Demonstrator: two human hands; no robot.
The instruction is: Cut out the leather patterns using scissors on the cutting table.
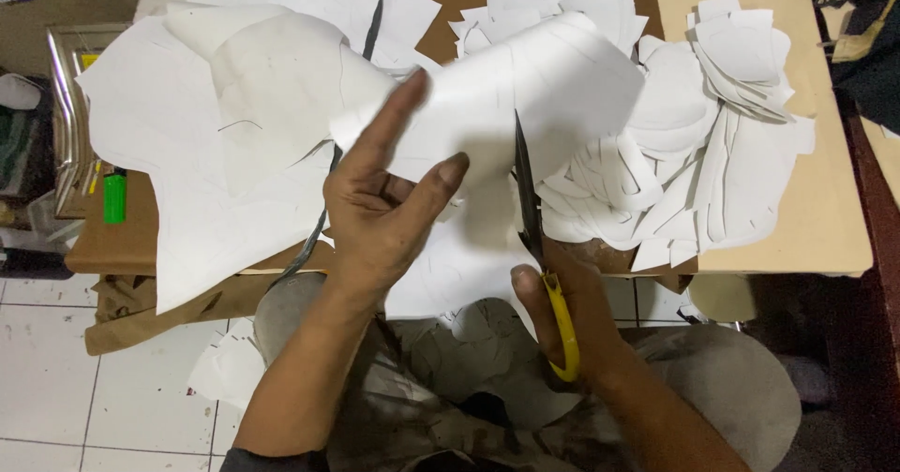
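Left of the grip lie a green lighter (114, 197) and large white sheets (216, 144) on the counter (825, 219). The left hand (380, 214) pinches a white sheet (506, 97) between thumb and fingers, palm up, apparently holding it taut for the blade. The right hand (562, 308) is closed on yellow-handled scissors (539, 238), blade into the sheet. Right of them sits a heap of cut pieces (694, 144).

A small green plastic lighter (114, 197) lies on the brown cardboard tabletop (825, 219), above white floor tiles (56, 378).
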